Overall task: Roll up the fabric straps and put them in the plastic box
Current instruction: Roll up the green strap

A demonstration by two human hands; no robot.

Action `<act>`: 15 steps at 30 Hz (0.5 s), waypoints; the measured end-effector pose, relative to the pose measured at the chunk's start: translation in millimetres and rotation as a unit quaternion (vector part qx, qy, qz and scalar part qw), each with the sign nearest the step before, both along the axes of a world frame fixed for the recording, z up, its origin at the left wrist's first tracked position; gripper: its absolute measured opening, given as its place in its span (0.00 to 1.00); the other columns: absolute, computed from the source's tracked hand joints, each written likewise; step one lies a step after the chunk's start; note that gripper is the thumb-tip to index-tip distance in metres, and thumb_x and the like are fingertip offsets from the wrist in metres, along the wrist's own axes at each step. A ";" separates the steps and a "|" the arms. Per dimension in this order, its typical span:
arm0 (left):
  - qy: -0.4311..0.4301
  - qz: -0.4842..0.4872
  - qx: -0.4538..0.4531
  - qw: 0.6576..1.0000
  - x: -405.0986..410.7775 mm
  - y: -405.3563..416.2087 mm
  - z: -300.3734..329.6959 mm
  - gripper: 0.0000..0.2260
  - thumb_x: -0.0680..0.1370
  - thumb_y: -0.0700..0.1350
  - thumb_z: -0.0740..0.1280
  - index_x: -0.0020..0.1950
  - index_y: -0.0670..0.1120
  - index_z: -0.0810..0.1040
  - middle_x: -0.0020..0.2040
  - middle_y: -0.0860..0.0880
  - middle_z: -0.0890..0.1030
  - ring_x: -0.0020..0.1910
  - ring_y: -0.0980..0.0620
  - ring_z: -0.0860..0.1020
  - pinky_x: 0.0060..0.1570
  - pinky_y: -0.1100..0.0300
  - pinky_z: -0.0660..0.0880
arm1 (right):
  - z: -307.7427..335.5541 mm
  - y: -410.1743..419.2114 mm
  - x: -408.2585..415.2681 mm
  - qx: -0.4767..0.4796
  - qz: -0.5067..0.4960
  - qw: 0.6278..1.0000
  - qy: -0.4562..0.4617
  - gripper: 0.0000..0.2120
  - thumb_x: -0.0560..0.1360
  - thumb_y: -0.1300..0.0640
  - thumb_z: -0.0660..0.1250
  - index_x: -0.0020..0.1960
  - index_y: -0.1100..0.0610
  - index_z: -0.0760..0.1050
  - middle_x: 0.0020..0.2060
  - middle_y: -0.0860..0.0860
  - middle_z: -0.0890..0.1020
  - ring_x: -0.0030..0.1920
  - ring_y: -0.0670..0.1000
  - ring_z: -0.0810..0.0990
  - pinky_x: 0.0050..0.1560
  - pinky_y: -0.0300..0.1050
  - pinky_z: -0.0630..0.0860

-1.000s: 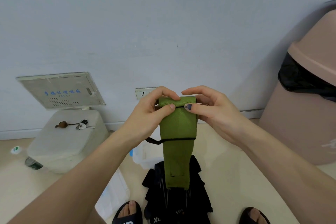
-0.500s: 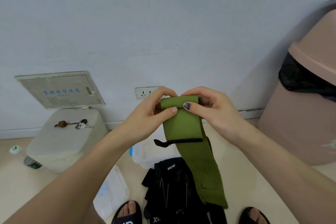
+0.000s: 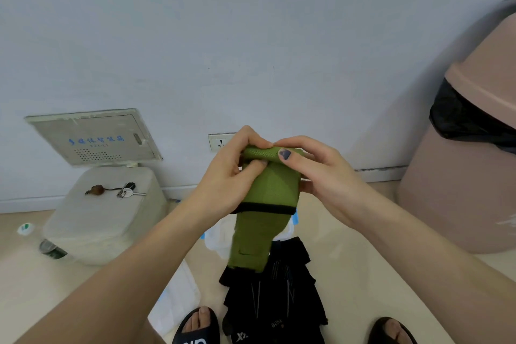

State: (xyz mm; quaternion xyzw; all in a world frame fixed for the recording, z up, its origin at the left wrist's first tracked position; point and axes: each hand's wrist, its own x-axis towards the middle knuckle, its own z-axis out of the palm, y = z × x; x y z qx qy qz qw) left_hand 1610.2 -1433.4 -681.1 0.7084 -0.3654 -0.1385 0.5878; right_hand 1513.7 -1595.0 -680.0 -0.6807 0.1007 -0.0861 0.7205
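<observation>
Head view: both thumbs and fingertips pinch the rolled top edge of the green strap [image 3: 269, 187], left hand [image 3: 226, 176] and right hand [image 3: 321, 173] gripping each end in the air above the plastic box [image 3: 215, 240]. To roll well, keep the edges aligned and the turns tight. Compared with half a second ago, the hanging tail has swung back to the left and looks shorter.

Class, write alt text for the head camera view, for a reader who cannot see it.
Two hands, left and right, pinch the rolled top of a green fabric strap held up before a pale wall; its loose tail hangs over black straps on the floor. A pink bin stands at right.
</observation>
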 end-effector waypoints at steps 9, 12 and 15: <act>0.139 -0.053 -0.004 0.989 1.6 -1.2 1.2 0.09 0.76 0.47 0.63 0.51 0.60 0.77 0.50 0.47 0.79 0.49 0.50 0.78 0.55 0.48 0.74 | -1.0 -2.5 0.7 0.051 -0.013 0.998 -0.030 0.10 0.78 0.66 0.70 0.57 0.57 0.83 0.52 0.58 0.86 0.51 0.52 0.85 0.48 0.40 0.79; 0.137 -0.057 -0.005 0.989 1.3 -2.1 0.5 0.07 0.78 0.49 0.64 0.54 0.59 0.77 0.49 0.47 0.80 0.49 0.49 0.79 0.52 0.48 0.75 | -2.4 -4.1 0.5 0.038 -0.018 0.998 -0.042 0.11 0.78 0.66 0.71 0.57 0.56 0.83 0.52 0.58 0.86 0.53 0.52 0.85 0.49 0.41 0.80; 0.138 -0.054 -0.020 0.989 1.5 -0.5 1.4 0.07 0.77 0.47 0.65 0.53 0.57 0.77 0.48 0.48 0.80 0.49 0.50 0.79 0.47 0.51 0.76 | -2.3 -8.1 1.4 0.028 -0.012 0.999 -0.017 0.12 0.78 0.62 0.72 0.60 0.53 0.82 0.53 0.55 0.86 0.56 0.55 0.85 0.56 0.50 0.82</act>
